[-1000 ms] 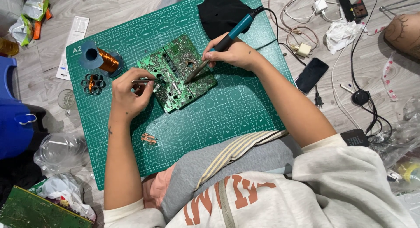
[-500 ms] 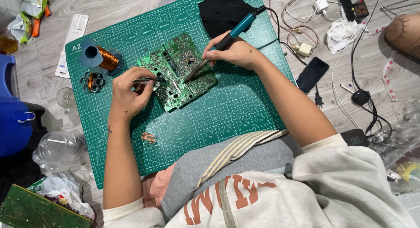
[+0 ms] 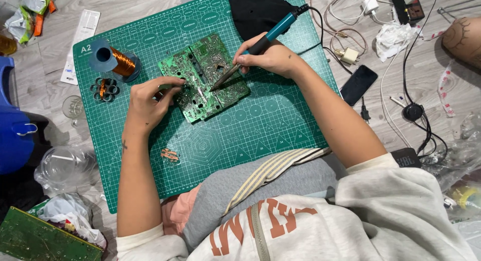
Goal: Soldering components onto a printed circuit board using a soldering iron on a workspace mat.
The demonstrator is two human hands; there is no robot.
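Note:
A green circuit board [image 3: 203, 65] lies solder side up on a green cutting mat [image 3: 250, 125]. My right hand [image 3: 270, 55] grips a teal-handled soldering iron [image 3: 278, 29], its tip resting on the middle of the board. At the board's left edge my left hand [image 3: 150, 98] pinches a thin metal tool that looks like tweezers [image 3: 168, 86], pointed at the board. A spool of copper wire [image 3: 114, 60] stands on the mat left of the board, with a small wound coil part [image 3: 104, 88] below it.
A black cloth [image 3: 260, 10] lies at the mat's top. Cables, a white plug [image 3: 349, 55], a black phone [image 3: 358, 84] and crumpled tissue [image 3: 393, 38] sit to the right. A blue container [image 3: 15, 136], a clear plastic bottle [image 3: 62, 166] and another circuit board [image 3: 40, 241] are at left.
Both hands stay at the board. The iron's tip shifts only slightly over the board's middle, and my left hand keeps its tool at the left edge.

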